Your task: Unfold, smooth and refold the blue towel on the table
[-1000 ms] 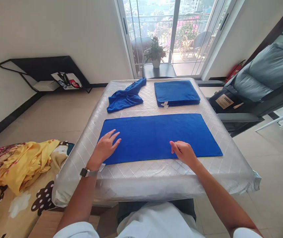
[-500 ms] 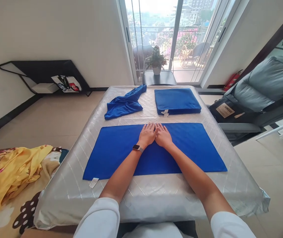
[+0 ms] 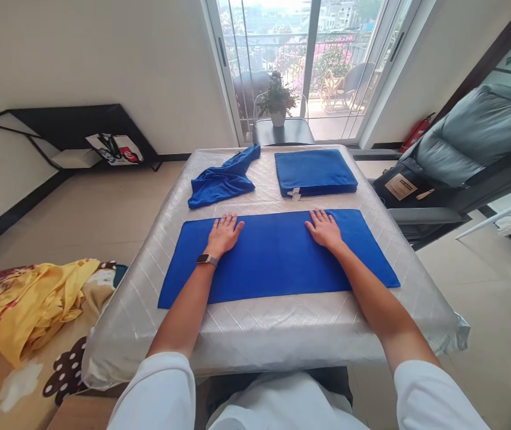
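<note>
A blue towel (image 3: 273,257) lies flat and wide across the table before me, a long rectangle with its far edge under my fingertips. My left hand (image 3: 224,233), below a wristwatch (image 3: 206,259), rests open and flat on the towel left of its middle. On the right part of the same towel, my right hand (image 3: 325,228) lies open with the palm down. Behind it sits a neat stack of folded blue towels (image 3: 316,170) with white labels at its front corner. A crumpled blue towel (image 3: 224,179) lies at the far left of the table.
A silvery cloth (image 3: 255,334) covers the table. Yellow fabric (image 3: 36,304) is heaped on bedding at the left. A grey recliner (image 3: 474,143) with a black bag stands at the right. Beyond the table are a chair with a potted plant (image 3: 277,101) and glass doors.
My hands have slid apart from the middle of the towel, the left one leftward and the right one rightward. The label at the towel's near left corner no longer shows. The view has shifted slightly.
</note>
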`<state>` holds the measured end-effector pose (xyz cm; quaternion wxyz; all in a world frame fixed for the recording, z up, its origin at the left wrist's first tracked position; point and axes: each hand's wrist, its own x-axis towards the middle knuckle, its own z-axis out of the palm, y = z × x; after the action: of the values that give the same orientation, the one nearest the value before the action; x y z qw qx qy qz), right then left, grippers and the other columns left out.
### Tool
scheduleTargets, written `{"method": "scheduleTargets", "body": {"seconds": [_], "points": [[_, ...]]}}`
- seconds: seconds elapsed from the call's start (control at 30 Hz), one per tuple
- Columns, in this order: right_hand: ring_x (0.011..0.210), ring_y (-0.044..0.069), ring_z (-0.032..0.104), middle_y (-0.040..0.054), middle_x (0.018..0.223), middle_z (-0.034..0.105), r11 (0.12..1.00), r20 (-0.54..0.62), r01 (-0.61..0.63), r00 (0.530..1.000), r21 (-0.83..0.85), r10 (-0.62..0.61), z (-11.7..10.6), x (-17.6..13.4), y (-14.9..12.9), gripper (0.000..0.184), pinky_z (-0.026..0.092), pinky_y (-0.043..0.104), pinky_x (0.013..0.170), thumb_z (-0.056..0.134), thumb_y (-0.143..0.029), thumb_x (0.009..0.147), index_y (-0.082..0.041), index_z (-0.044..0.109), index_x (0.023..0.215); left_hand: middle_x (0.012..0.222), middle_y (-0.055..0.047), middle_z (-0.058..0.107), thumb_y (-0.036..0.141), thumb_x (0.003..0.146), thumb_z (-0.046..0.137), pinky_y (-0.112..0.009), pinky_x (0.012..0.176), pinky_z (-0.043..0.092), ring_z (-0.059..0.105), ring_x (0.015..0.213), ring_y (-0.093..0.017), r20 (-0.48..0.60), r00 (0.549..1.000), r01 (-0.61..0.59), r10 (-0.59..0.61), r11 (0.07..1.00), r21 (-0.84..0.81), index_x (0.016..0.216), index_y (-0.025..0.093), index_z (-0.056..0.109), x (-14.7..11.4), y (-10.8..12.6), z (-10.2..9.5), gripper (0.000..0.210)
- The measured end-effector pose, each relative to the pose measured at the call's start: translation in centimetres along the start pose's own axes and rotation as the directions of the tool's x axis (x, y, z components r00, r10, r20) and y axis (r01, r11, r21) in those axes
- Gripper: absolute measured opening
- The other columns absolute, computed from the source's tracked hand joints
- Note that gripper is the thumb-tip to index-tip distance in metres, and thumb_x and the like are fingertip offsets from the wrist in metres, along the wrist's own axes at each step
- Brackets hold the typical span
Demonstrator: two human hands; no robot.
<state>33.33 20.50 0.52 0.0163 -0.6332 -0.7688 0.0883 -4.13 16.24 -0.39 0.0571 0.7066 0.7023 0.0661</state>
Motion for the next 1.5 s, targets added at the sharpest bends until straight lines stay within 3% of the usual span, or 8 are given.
{"method": "scheduleTargets", "body": {"seconds": [0.13, 0.23, 0.77, 0.93, 1.13, 1.27, 1.37, 1.5], "points": [[0.162, 0.025, 0.016, 0.0118, 0.175, 0.020, 0.979, -0.028, -0.199, 0.980, -0.034, 0.198, -1.0, -0.6, 7.7, 0.072, 0.014, 0.047, 0.131, 0.017, -0.051, 0.109, -0.009, 0.021, 0.168, 0.172, -0.014, 0.028, 0.055, 0.108, 0.015, -0.054, 0.130, 0.017, 0.023, 0.160, -0.030, -0.043, 0.980, 0.197, -0.196, 0.980, 0.018, 0.165, 0.013, 0.033, -1.9, -7.6, -1.3, 0.073], [0.161, 0.027, 0.018, 0.0162, 0.174, 0.021, 0.958, -0.062, -0.286, 0.957, -0.014, 0.285, -1.2, -1.0, 10.7, 0.075, 0.017, 0.048, 0.131, 0.017, -0.049, 0.108, -0.004, 0.021, 0.167, 0.171, -0.017, 0.029, 0.055, 0.108, 0.016, -0.053, 0.130, 0.019, 0.025, 0.160, -0.032, -0.078, 0.963, 0.260, -0.258, 0.966, 0.015, 0.164, 0.009, 0.033, -2.8, -10.3, -1.5, 0.074], [0.161, 0.030, 0.020, 0.0178, 0.174, 0.023, 0.960, -0.067, -0.279, 0.958, 0.019, 0.279, -0.8, -1.0, 12.1, 0.078, 0.018, 0.050, 0.131, 0.018, -0.054, 0.108, -0.002, 0.022, 0.166, 0.171, -0.016, 0.030, 0.061, 0.107, 0.012, -0.056, 0.129, 0.020, 0.026, 0.159, -0.032, -0.090, 0.973, 0.212, -0.211, 0.977, -0.002, 0.164, 0.011, 0.035, -3.1, -11.9, -1.1, 0.078], [0.161, 0.029, 0.020, 0.0169, 0.174, 0.023, 0.957, -0.065, -0.291, 0.955, -0.021, 0.289, -1.0, -1.1, 11.6, 0.075, 0.020, 0.048, 0.131, 0.018, -0.051, 0.108, -0.004, 0.022, 0.167, 0.171, -0.015, 0.032, 0.061, 0.107, 0.013, -0.055, 0.129, 0.020, 0.026, 0.159, -0.032, -0.112, 0.968, 0.225, -0.225, 0.974, -0.012, 0.163, 0.012, 0.037, -2.9, -11.5, -1.0, 0.078], [0.160, 0.031, 0.022, 0.0191, 0.173, 0.025, 0.955, -0.105, -0.292, 0.949, 0.054, 0.296, -1.1, -1.2, 10.7, 0.073, 0.018, 0.050, 0.130, 0.019, -0.047, 0.108, -0.001, 0.026, 0.165, 0.168, -0.016, 0.037, 0.057, 0.107, 0.021, -0.055, 0.129, 0.020, 0.030, 0.157, -0.032, -0.149, 0.962, 0.226, -0.229, 0.973, -0.041, 0.160, 0.012, 0.043, -2.8, -10.8, -1.1, 0.072], [0.158, 0.034, 0.026, 0.0223, 0.169, 0.032, 0.953, -0.154, -0.302, 0.941, 0.014, 0.300, -1.8, -1.8, 9.9, 0.068, 0.018, 0.052, 0.129, 0.026, -0.041, 0.108, 0.000, 0.035, 0.161, 0.162, -0.018, 0.046, 0.047, 0.106, 0.030, -0.056, 0.125, 0.026, 0.038, 0.152, -0.035, -0.304, 0.931, 0.209, -0.203, 0.978, -0.013, 0.152, 0.012, 0.052, -3.1, -9.9, -1.7, 0.062], [0.155, 0.035, 0.032, 0.0242, 0.164, 0.042, 0.970, -0.257, -0.241, 0.940, -0.040, 0.224, -2.7, -2.4, 7.6, 0.059, 0.018, 0.053, 0.128, 0.032, -0.030, 0.106, 0.001, 0.044, 0.156, 0.149, -0.019, 0.060, 0.040, 0.106, 0.034, -0.054, 0.118, 0.035, 0.050, 0.141, -0.036, -0.391, 0.913, 0.141, -0.115, 0.989, 0.038, 0.140, 0.013, 0.064, -3.0, -7.5, -2.5, 0.053], [0.149, 0.028, 0.044, 0.0193, 0.158, 0.052, 0.998, -0.233, 0.046, 0.971, -0.041, -0.054, -3.3, -2.3, 0.1, 0.054, 0.025, 0.044, 0.127, 0.032, -0.025, 0.106, -0.004, 0.052, 0.151, 0.127, -0.015, 0.072, 0.035, 0.105, 0.039, -0.044, 0.106, 0.047, 0.064, 0.121, -0.031, -0.269, 0.960, -0.060, 0.072, 0.997, 0.052, 0.125, 0.016, 0.072, -1.6, -0.1, -3.1, 0.043]]}}
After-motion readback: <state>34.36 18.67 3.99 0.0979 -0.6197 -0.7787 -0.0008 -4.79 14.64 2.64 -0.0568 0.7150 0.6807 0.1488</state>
